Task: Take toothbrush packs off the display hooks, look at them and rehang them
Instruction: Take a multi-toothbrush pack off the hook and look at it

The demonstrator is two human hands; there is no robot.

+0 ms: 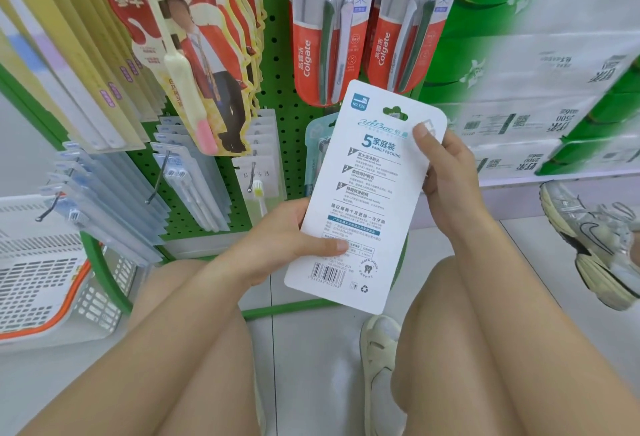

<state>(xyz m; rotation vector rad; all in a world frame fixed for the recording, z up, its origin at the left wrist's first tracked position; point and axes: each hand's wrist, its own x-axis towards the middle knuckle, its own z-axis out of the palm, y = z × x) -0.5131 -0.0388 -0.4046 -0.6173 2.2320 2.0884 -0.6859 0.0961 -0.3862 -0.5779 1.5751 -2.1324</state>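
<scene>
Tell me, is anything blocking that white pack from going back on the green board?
Nothing visible does. Both hands, left hand and right hand, hold the white pack just before the pegboard; its own hook is hidden behind it.

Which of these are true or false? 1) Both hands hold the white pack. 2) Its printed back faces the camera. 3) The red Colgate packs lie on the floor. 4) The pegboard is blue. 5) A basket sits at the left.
1) Both hands hold the white toothbrush pack. True: the left hand grips its lower left edge and the right hand pinches its upper right edge.
2) The printed back faces the camera. True: text and a barcode show.
3) The red Colgate packs lie on the floor. False: they hang on the display above the held pack.
4) The pegboard is blue. False: it is green.
5) A basket sits at the left. True: a white one with an orange handle.
</scene>
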